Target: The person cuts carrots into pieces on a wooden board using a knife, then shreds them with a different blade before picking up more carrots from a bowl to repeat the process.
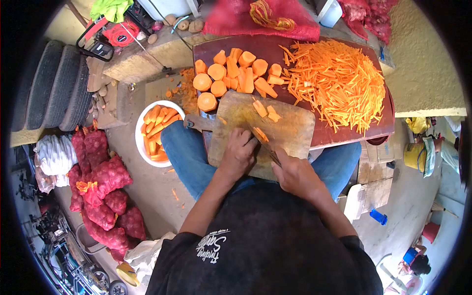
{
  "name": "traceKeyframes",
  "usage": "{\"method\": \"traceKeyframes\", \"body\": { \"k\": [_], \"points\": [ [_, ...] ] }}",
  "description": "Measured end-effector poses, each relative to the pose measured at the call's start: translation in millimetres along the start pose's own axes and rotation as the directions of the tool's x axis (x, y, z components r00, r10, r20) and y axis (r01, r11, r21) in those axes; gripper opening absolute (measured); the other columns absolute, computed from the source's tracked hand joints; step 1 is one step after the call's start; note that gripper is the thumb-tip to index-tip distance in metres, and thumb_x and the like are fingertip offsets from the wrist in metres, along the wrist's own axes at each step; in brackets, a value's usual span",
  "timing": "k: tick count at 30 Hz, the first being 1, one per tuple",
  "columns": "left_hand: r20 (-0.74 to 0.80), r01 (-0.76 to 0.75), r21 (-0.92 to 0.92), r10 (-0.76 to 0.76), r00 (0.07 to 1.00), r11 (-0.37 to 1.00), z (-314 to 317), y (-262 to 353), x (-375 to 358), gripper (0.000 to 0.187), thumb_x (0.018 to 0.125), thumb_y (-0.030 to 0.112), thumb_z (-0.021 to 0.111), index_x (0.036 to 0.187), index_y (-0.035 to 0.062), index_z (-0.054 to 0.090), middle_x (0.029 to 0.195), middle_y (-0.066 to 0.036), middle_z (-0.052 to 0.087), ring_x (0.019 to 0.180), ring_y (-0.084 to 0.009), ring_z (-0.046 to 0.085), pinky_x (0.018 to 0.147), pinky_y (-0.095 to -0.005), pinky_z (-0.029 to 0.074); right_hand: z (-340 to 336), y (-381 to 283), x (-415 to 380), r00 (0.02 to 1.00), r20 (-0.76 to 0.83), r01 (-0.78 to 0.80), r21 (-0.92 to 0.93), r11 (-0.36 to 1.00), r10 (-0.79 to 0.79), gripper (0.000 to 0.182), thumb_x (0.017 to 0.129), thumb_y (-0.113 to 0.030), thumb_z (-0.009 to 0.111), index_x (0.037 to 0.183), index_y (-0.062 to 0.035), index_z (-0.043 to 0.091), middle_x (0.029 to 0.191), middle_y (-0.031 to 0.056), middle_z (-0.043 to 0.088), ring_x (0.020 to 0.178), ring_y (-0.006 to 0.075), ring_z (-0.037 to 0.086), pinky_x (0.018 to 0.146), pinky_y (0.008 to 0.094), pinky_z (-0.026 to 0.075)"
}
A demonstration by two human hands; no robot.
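A worn wooden cutting board [295, 120] lies over my lap, its handle to the left. My right hand [297, 172] is closed around a knife [274, 156], whose blade points away from me over the board. Thin carrot slices [260, 133] lie by the blade, and a few cut carrot pieces [268, 110] rest farther up the board. My left hand [239, 153] is on the board just left of the knife, fingers curled down; whatever is beneath them is hidden.
Beyond the board, a dark red table [314, 140] bears peeled carrot chunks [216, 72] and a large heap of carrot sticks [339, 83]. A white tub [139, 132] of carrots stands at left. Red net sacks [103, 196] and tires [54, 88] line the left; another person [418, 263] is at lower right.
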State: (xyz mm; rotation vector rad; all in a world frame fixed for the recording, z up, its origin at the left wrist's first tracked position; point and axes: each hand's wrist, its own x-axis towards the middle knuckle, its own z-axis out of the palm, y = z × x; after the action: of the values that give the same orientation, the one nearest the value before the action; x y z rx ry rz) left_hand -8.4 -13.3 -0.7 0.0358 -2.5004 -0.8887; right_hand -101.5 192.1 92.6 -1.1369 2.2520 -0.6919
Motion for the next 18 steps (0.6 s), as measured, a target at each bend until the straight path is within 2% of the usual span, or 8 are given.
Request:
{"method": "traceKeyframes", "body": {
  "k": [5,8,11,14,18],
  "points": [
    [-0.052,-0.017,-0.033,0.015,0.999,0.999,0.2,0.2,-2.9,0.027,0.079,-0.003,0.078,0.106,0.0002,0.076,0.101,-0.014,0.063,0.101,-0.0380,0.062,0.088,-0.0478,0.052,8.4,12.3,-6.6,0.989,-0.114,0.097,0.018,0.995,-0.094,0.043,0.107,-0.022,0.069,0.140,0.0008,0.055,0.087,0.0310,0.075,0.080,0.0524,0.075,0.070,0.0609,0.060],
    [-0.090,-0.001,-0.020,-0.001,0.996,1.000,4.5,0.4,-6.0,0.027,0.079,-0.003,0.078,0.106,0.0000,0.076,0.101,-0.013,0.063,0.101,-0.0374,0.063,0.088,-0.0474,0.052,-1.8,5.1,-9.8,0.999,-0.037,0.005,0.056,0.998,-0.003,0.043,0.107,-0.023,0.069,0.140,0.0007,0.055,0.087,0.0320,0.074,0.081,0.0536,0.075,0.072,0.0627,0.060],
    [-0.063,0.009,-0.010,-0.010,0.998,1.000,2.1,2.6,-3.5,0.027,0.079,-0.003,0.078,0.106,-0.0002,0.077,0.099,-0.013,0.063,0.100,-0.0370,0.063,0.088,-0.0470,0.052,3.0,6.9,-7.7,1.000,-0.020,0.003,0.007,1.000,-0.003,0.041,0.108,-0.024,0.068,0.140,-0.0008,0.056,0.086,0.0326,0.074,0.082,0.0552,0.074,0.073,0.0650,0.059],
    [-0.064,0.011,-0.016,-0.012,0.998,1.000,3.9,0.7,-4.8,0.027,0.078,-0.004,0.078,0.104,-0.0003,0.076,0.098,-0.014,0.063,0.100,-0.0370,0.063,0.088,-0.0471,0.052,0.9,0.6,-3.8,1.000,-0.006,-0.029,0.016,0.999,0.029,0.036,0.106,-0.018,0.069,0.136,-0.0004,0.060,0.089,0.0331,0.073,0.086,0.0538,0.074,0.075,0.0607,0.058],
    [-0.075,0.015,-0.013,-0.016,0.997,1.000,4.1,0.4,-4.0,0.024,0.077,-0.004,0.078,0.100,-0.0003,0.076,0.097,-0.014,0.063,0.100,-0.0374,0.063,0.089,-0.0476,0.052,2.4,5.7,-5.6,0.999,-0.040,-0.016,0.076,0.997,0.019,0.040,0.107,-0.024,0.068,0.138,-0.0030,0.056,0.086,0.0337,0.073,0.084,0.0568,0.073,0.073,0.0666,0.057]
  ]
}}
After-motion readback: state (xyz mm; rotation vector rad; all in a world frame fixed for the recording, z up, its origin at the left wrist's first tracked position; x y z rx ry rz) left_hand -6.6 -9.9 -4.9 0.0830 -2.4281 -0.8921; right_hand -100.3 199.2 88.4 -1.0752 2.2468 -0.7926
